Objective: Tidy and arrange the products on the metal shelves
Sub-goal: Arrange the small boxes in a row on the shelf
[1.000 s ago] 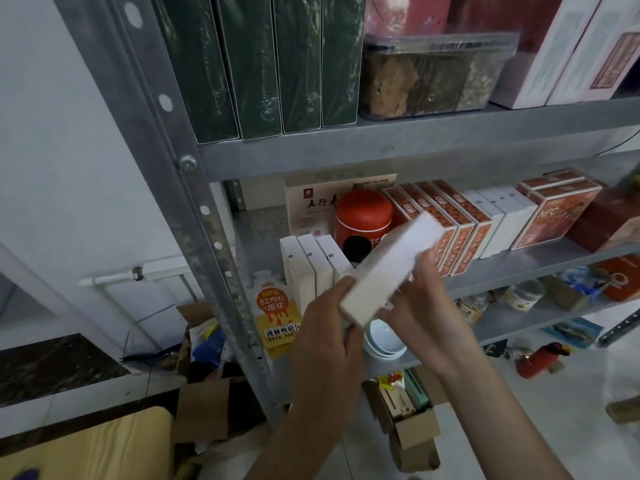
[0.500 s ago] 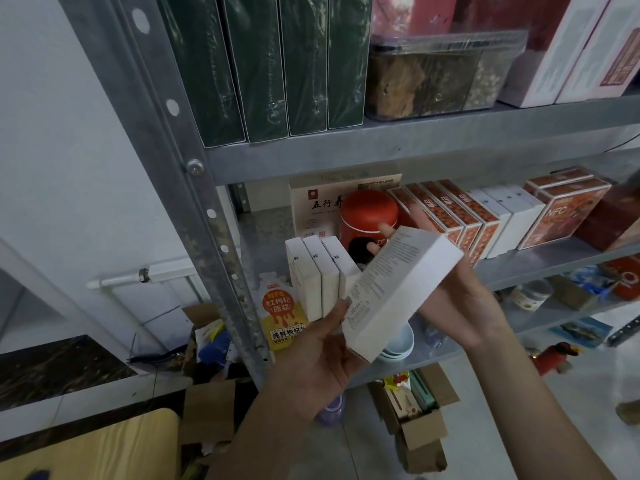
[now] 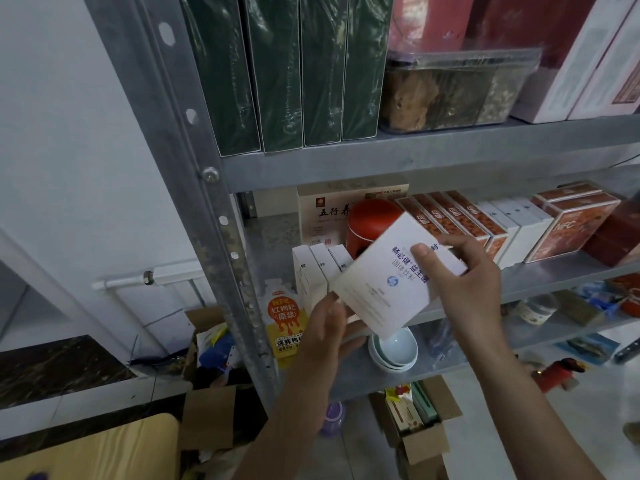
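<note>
A white box with blue print [image 3: 384, 289] is held tilted in front of the middle metal shelf [image 3: 554, 275]. My right hand [image 3: 467, 282] grips its upper right end, thumb across the printed face. My left hand [image 3: 329, 334] supports its lower left corner from below with loosely spread fingers. Behind the box stand three narrow white boxes [image 3: 311, 268], a red canister [image 3: 370, 220] and a beige box with black characters [image 3: 322, 213]. Further right on the shelf are several red-patterned boxes [image 3: 450, 216], white boxes [image 3: 512, 216] and red NFC boxes [image 3: 571, 220].
The grey shelf upright [image 3: 194, 188] runs diagonally at left. Dark green boxes [image 3: 277, 71] and a clear tub [image 3: 457, 91] fill the upper shelf. An orange pouch [image 3: 285, 320] and stacked bowls [image 3: 394, 351] sit on the lower shelf. Open cardboard cartons [image 3: 419, 434] lie on the floor.
The white box has been turned over in my hands: its blue-printed front now faces me, and my right thumb has come onto that face. My left hand has loosened to a support at the corner.
</note>
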A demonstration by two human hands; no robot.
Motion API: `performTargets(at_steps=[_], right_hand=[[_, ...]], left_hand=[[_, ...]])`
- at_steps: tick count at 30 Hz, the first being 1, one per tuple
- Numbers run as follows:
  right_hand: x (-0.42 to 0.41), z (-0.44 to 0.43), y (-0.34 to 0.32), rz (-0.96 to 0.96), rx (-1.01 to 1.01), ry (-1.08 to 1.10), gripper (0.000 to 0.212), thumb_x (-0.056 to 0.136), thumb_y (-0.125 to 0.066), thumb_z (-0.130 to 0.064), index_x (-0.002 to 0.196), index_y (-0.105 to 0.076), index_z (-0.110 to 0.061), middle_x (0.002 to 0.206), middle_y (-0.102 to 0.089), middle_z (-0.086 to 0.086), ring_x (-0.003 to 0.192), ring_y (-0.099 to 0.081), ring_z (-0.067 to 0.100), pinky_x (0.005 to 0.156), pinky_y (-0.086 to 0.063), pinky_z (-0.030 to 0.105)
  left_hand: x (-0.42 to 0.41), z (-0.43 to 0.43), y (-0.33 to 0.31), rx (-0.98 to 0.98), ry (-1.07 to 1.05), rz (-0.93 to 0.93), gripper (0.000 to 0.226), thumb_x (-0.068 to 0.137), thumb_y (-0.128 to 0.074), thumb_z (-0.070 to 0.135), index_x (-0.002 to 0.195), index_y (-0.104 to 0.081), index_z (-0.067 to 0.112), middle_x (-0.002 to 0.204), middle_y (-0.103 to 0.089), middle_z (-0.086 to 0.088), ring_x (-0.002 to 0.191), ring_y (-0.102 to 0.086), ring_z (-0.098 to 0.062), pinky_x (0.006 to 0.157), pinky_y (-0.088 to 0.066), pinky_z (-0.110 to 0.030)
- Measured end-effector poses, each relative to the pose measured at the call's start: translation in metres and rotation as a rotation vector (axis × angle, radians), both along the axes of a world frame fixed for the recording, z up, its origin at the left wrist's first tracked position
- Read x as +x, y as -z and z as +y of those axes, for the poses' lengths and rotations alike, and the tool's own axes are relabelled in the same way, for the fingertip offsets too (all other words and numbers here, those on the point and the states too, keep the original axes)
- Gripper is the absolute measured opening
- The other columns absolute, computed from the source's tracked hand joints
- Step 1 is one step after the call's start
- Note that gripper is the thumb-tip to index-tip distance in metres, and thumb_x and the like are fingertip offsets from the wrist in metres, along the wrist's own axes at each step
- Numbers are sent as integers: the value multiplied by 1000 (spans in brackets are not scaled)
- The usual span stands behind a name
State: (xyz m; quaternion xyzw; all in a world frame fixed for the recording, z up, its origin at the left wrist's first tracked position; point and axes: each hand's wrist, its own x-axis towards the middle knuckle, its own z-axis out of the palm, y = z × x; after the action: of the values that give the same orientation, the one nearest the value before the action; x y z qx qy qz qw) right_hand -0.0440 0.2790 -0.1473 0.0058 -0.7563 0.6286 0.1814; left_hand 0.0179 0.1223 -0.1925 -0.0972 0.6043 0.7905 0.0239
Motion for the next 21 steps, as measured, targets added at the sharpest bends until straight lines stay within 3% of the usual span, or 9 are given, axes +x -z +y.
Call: performTargets(at_steps=[1, 3, 8, 11, 14, 16, 18, 21], right_hand=[[1, -2, 2, -1, 47, -9, 20, 87, -67, -23, 103, -57, -16, 94, -63, -11, 77, -62, -14, 54, -47, 7], [3, -2, 4, -47, 99, -100, 21, 91, -62, -22, 109, -52, -16, 95, -59, -13, 76, -59, -18, 54, -47, 6], [12, 19, 4, -167, 130, -499, 55, 91, -60, -13, 132, -40, -44, 103, -60, -27, 97, -62, -9, 67, -56, 17], [12, 24, 7, -66, 63, -356, 59, 92, -59, -10, 133, -42, -48, 114, -58, -30, 102, -60, -9, 70, -56, 17], [2, 23, 11, 42, 62, -131, 58, 95, -57, -10, 142, -40, -39, 113, -56, -31, 101, -60, -11, 72, -56, 15], [-7, 20, 15, 99, 131, -41, 60, 95, -57, -12, 148, -36, -30, 120, -55, -22, 107, -58, -5, 79, -55, 16], [-17, 16, 19, 145, 196, 2, 62, 95, -58, -12, 151, -34, -25, 122, -53, -13, 108, -55, 1, 83, -53, 17], [-27, 7, 25, 194, 322, 54, 62, 94, -61, -11, 150, -35, -18, 120, -53, -8, 109, -51, 9, 90, -50, 27]], left_hand=[[-1, 0, 1, -53, -30, 11, 11, 97, -51, 31, 107, -55, 33, 97, -71, 19, 92, -70, -4, 69, -56, -18], [-4, -4, 6, -160, -92, 16, 27, 90, -65, 16, 108, -54, 33, 103, -68, 12, 97, -68, -10, 68, -56, -19], [-11, -14, 12, -191, -144, 15, 25, 90, -65, 9, 110, -62, 24, 105, -72, 0, 96, -70, -18, 83, -59, -37], [-18, -18, 4, -227, -121, 76, 16, 93, -61, 10, 104, -66, 20, 93, -73, 0, 78, -72, -14, 71, -60, -29], [-25, -24, 3, -317, -204, 150, 14, 96, -57, 9, 92, -67, 19, 76, -70, -1, 58, -65, -10, 55, -56, -25], [-33, -29, 11, -576, -334, 276, 12, 96, -58, 15, 90, -65, 22, 80, -68, 3, 66, -64, -8, 61, -55, -26], [-44, -33, 20, -965, -418, 431, 11, 97, -57, 24, 103, -66, 21, 101, -64, 2, 93, -59, -15, 75, -54, -32], [-65, -37, 24, -1368, -314, 588, 40, 93, -56, 36, 129, -58, 19, 131, -52, -6, 123, -42, -26, 91, -49, -43]])
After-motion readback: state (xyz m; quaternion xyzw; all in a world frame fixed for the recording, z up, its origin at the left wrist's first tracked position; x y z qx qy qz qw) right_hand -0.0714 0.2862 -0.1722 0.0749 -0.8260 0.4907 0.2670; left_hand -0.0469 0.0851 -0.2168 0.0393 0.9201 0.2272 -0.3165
